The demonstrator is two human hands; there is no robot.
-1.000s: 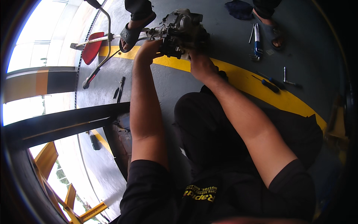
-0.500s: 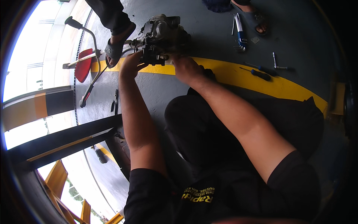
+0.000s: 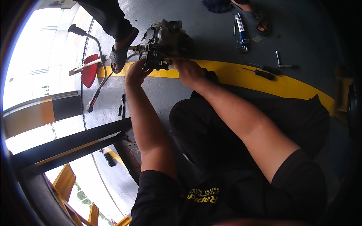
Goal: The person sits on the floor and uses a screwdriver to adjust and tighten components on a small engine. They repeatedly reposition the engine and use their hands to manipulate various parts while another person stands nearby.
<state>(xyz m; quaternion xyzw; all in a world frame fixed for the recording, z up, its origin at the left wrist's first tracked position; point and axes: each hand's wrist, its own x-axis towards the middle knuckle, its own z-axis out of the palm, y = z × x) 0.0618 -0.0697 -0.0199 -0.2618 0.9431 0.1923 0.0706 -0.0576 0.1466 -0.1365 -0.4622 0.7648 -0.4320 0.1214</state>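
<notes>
A small grey and black engine (image 3: pixel 162 37) lies on the floor, joined to a pale shaft with a curved handlebar (image 3: pixel 97 43) and a red guard (image 3: pixel 89 73). My left hand (image 3: pixel 137 73) has its fingers curled round the black lower housing (image 3: pixel 154 60) at the engine's left. My right hand (image 3: pixel 188 73) is closed at the lower right of that housing, its fingertips and whatever they hold hidden. My forearms reach up from the lower edge over my dark-clothed legs.
Another person's sandalled foot (image 3: pixel 118 56) is by the shaft, another foot (image 3: pixel 256 20) at upper right. Hex keys (image 3: pixel 243 37), screwdrivers (image 3: pixel 264 74), a socket wrench (image 3: pixel 279 60) and a dark cloth (image 3: pixel 217 5) lie rightward. A dark metal beam (image 3: pixel 68 143) crosses lower left.
The view has shifted, so the engine and surrounding floor appear further left and lower than a second ago. Both my hands remain at the engine's lower housing.
</notes>
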